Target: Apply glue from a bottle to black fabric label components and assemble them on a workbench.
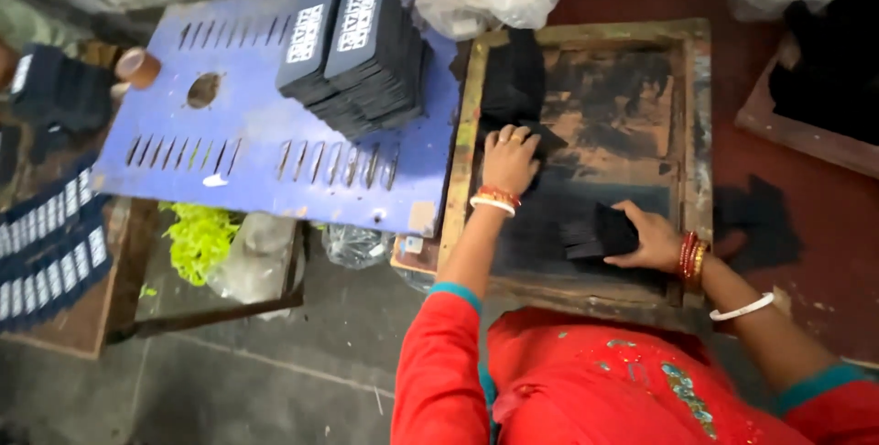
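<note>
Right hand (655, 239) clenched on small stack of flat black pieces (600, 233), low over shallow wooden tray with black-stained floor (632, 115). Left hand (509, 159) flat, pressing black pieces (526, 88) at tray's 10 o'clock. Advise: square edges, keep stack level. Labelled black stacks (362, 51) on blue slotted metal panel (247, 147), 9 o'clock.

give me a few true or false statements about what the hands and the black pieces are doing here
1. The right hand holds a small stack of black pieces. True.
2. The left hand rests on the blue metal panel. False: it lies on black pieces inside the wooden tray.
3. Two stacks of black cards with white labels sit on the blue panel. True.
4. The wooden tray is clean, pale wood. False: its bottom is stained black.
5. Both wrists are bare. False: both wear bangles.
</note>
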